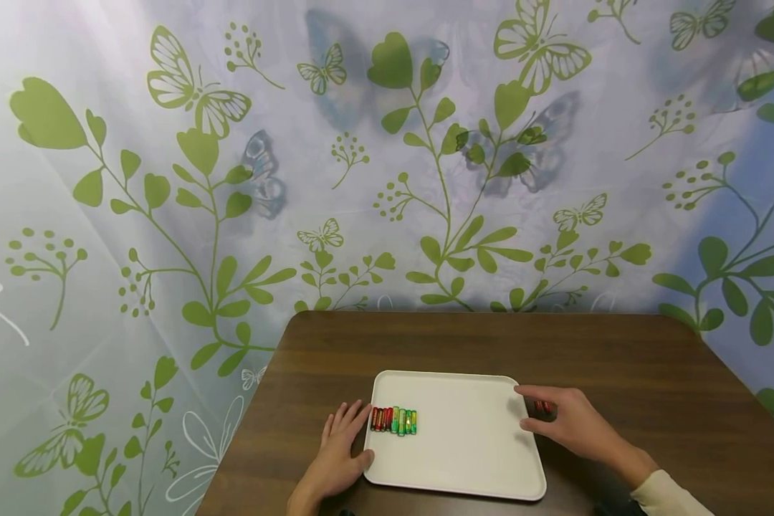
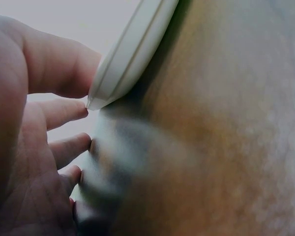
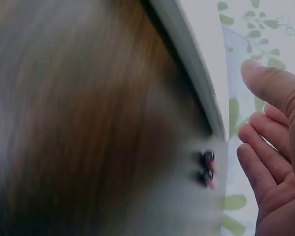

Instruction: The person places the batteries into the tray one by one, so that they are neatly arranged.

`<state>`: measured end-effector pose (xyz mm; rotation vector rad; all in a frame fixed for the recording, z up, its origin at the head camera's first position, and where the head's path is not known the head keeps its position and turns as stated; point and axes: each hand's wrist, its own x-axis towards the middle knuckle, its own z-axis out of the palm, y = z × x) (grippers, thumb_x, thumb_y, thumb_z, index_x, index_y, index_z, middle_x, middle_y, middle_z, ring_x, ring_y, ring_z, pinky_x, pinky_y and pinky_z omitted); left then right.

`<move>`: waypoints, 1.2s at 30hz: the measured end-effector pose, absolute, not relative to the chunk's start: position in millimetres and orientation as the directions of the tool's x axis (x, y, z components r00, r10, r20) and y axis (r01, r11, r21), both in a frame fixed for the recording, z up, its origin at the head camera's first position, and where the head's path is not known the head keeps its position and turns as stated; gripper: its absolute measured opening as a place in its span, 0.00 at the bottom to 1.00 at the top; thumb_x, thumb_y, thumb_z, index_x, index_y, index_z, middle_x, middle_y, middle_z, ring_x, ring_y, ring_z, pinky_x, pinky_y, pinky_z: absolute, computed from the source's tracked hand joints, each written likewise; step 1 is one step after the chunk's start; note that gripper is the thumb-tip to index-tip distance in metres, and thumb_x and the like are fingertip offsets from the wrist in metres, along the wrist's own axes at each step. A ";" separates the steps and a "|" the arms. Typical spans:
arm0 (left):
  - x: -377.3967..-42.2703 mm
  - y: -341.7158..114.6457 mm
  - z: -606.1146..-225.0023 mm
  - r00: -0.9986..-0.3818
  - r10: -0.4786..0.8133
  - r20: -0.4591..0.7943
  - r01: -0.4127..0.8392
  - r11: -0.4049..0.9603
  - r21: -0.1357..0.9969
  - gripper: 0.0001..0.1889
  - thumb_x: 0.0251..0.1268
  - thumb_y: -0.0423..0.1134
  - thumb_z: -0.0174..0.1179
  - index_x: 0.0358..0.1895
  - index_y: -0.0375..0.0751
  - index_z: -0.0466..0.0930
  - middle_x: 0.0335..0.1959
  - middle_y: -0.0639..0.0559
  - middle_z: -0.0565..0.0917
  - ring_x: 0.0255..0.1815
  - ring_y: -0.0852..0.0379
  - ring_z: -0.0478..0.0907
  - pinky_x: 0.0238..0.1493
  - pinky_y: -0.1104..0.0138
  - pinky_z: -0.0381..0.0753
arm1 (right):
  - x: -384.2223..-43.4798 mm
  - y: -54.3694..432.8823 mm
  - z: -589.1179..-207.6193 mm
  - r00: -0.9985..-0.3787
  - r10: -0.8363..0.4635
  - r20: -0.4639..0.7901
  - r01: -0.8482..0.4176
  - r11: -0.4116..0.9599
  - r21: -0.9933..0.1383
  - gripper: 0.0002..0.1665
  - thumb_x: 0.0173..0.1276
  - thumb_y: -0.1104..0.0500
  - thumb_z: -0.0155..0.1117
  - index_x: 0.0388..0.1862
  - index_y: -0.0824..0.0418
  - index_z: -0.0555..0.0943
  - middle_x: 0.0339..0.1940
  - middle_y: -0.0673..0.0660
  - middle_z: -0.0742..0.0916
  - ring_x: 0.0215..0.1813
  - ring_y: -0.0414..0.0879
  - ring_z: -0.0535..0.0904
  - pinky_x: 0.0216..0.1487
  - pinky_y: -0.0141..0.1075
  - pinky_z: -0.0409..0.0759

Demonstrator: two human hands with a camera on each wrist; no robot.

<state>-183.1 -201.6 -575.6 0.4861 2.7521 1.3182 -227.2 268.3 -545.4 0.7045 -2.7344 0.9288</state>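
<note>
A white rectangular tray [image 1: 464, 444] rests on the table, with several red and black batteries [image 1: 382, 419] and several green ones [image 1: 403, 421] side by side in a row near its left rim. My left hand [image 1: 338, 459] is at that rim, fingers spread; in the left wrist view the thumb [image 2: 64, 66] overlaps the tray's edge [image 2: 130, 54]. Across the tray, my right hand [image 1: 577, 423] hovers by the right rim with thumb and fingers apart and nothing between them. Two red batteries [image 1: 543, 407] lie on the table, partly behind the right hand.
The dark wooden table [image 1: 477, 340] extends behind and to both sides of the tray. A pale curtain [image 1: 374, 179] printed with green leaves and butterflies hangs beyond the table's back edge. Dark objects show at the table's near edge, partly out of frame.
</note>
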 end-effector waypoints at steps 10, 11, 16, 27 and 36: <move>-183.2 -200.3 -571.1 -0.953 0.300 0.049 0.229 0.603 0.764 0.41 0.66 0.36 0.66 0.84 0.37 0.67 0.87 0.29 0.61 0.89 0.22 0.43 0.83 0.29 0.29 | -232.9 293.5 -544.2 -0.888 -0.363 0.283 -0.459 0.748 -0.480 0.36 0.61 0.46 0.86 0.67 0.56 0.88 0.61 0.54 0.93 0.61 0.56 0.91 0.55 0.52 0.92; -183.2 -200.5 -570.9 -0.952 0.301 0.045 0.227 0.603 0.765 0.41 0.66 0.36 0.66 0.84 0.37 0.66 0.87 0.29 0.61 0.89 0.22 0.43 0.83 0.29 0.29 | -233.5 295.4 -543.8 -0.887 -0.363 0.285 -0.460 0.750 -0.476 0.37 0.61 0.46 0.87 0.67 0.56 0.88 0.61 0.54 0.93 0.61 0.56 0.91 0.54 0.52 0.92; -184.6 -201.1 -574.0 -0.952 0.301 0.054 0.233 0.598 0.767 0.41 0.67 0.37 0.66 0.85 0.39 0.67 0.87 0.29 0.61 0.89 0.22 0.42 0.83 0.28 0.29 | -236.5 305.4 -545.5 -0.886 -0.366 0.284 -0.460 0.769 -0.444 0.38 0.60 0.45 0.87 0.68 0.55 0.88 0.61 0.53 0.93 0.61 0.53 0.91 0.54 0.49 0.92; -183.2 -201.9 -573.6 -0.953 0.300 0.029 0.219 0.623 0.751 0.42 0.66 0.37 0.66 0.85 0.40 0.66 0.88 0.31 0.61 0.90 0.24 0.42 0.84 0.28 0.30 | -242.4 313.0 -555.2 -0.892 -0.360 0.274 -0.448 0.787 -0.424 0.37 0.59 0.50 0.88 0.68 0.55 0.88 0.61 0.55 0.93 0.61 0.56 0.91 0.55 0.52 0.91; -182.0 -200.5 -569.1 -0.954 0.299 0.007 0.207 0.643 0.737 0.42 0.66 0.37 0.67 0.85 0.38 0.66 0.88 0.32 0.60 0.90 0.24 0.42 0.84 0.27 0.30 | -248.5 310.1 -560.7 -0.894 -0.362 0.264 -0.446 0.782 -0.435 0.36 0.59 0.54 0.88 0.67 0.57 0.88 0.60 0.57 0.93 0.59 0.58 0.91 0.54 0.51 0.91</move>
